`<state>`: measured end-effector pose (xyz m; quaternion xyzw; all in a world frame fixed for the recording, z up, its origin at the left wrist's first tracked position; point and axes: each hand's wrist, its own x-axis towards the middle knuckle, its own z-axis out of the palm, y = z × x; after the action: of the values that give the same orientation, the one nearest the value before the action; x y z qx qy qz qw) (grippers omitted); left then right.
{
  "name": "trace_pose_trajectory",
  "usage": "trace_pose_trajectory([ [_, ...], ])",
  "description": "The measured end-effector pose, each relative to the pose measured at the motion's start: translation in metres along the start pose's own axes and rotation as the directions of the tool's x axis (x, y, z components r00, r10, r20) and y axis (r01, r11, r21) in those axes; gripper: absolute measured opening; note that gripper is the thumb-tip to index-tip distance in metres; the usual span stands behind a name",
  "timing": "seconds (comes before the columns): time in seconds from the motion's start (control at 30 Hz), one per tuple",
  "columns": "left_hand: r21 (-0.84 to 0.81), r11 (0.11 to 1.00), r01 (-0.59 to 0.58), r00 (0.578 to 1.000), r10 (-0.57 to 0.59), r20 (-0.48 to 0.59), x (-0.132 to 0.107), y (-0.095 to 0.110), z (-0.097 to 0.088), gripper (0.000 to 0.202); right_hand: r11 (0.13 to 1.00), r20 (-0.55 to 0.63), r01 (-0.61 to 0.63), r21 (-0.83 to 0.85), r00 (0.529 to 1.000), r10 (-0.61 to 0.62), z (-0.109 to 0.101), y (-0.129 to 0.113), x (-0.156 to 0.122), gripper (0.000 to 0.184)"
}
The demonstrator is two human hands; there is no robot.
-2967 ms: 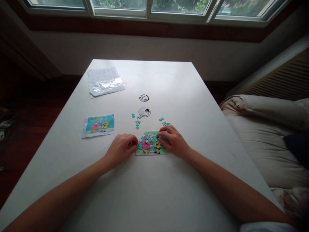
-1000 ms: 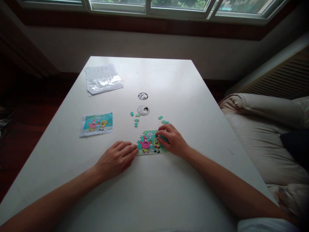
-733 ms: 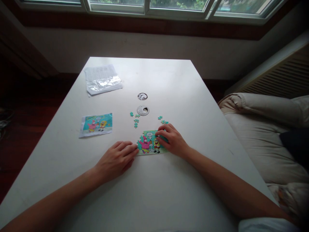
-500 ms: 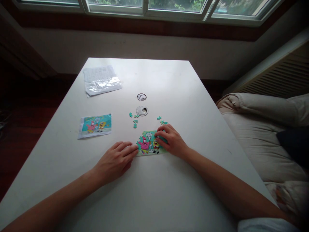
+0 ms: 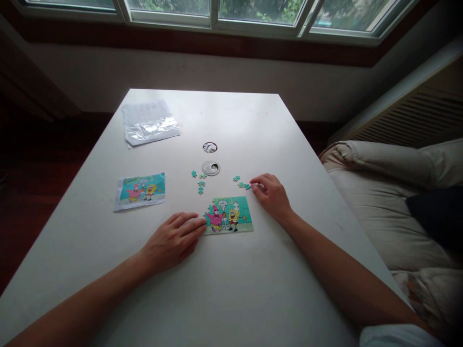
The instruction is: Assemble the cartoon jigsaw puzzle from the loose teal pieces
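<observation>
A small cartoon jigsaw puzzle [image 5: 229, 215], mostly assembled, lies on the white table [image 5: 231, 284]. My left hand [image 5: 170, 241] rests flat with its fingers stretched out, the fingertips touching the puzzle's left edge. My right hand [image 5: 272, 194] is beyond the puzzle's upper right corner, fingers curled, its fingertips on loose teal pieces [image 5: 244, 185]. Whether it grips one I cannot make out. More loose teal pieces [image 5: 199, 183] lie above the puzzle's left side.
A printed reference picture [image 5: 141, 190] lies to the left. A clear plastic bag on paper [image 5: 149, 122] sits at the far left. Two round cable holes [image 5: 210, 167] mark the table's middle. A cushioned sofa [image 5: 398, 202] stands right of the table.
My right hand has lifted off the puzzle's right side and moved up and right to the loose pieces. My left hand earlier slid back a little and now stays still.
</observation>
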<state>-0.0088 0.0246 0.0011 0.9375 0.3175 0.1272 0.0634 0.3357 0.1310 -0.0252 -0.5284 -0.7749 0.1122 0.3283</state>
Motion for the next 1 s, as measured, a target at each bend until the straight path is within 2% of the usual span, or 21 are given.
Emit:
trace_pose_trajectory([
  [0.2,0.003,1.0,0.016,1.0,-0.016,-0.004,0.003,0.003,0.002,0.04,0.991,0.06,0.028,-0.131,0.998,-0.02,0.004,0.0,-0.004,0.016],
  [0.4,-0.015,0.999,0.039,0.999,-0.039,-0.019,0.004,0.002,0.003,0.038,0.989,0.104,0.058,-0.134,0.994,-0.045,0.001,-0.004,-0.002,0.017],
  [0.6,-0.037,0.999,0.014,0.997,-0.017,-0.08,0.004,-0.001,0.007,0.035,0.984,0.29,0.025,-0.174,0.957,0.027,-0.012,-0.008,0.005,0.013],
  [0.73,-0.056,0.998,0.002,0.995,-0.008,-0.097,0.003,-0.004,0.011,0.035,0.982,0.354,-0.003,-0.188,0.933,0.071,-0.016,-0.009,0.007,0.008],
  [0.9,-0.1,0.994,0.039,0.986,-0.054,-0.156,0.004,-0.007,0.014,0.032,0.986,0.365,-0.014,-0.169,0.928,0.076,-0.015,-0.01,0.004,0.003],
  [1.0,-0.128,0.987,0.098,0.969,-0.123,-0.213,0.004,-0.008,0.013,0.029,0.991,0.341,-0.037,-0.126,0.937,0.078,-0.014,-0.008,0.004,0.008],
])
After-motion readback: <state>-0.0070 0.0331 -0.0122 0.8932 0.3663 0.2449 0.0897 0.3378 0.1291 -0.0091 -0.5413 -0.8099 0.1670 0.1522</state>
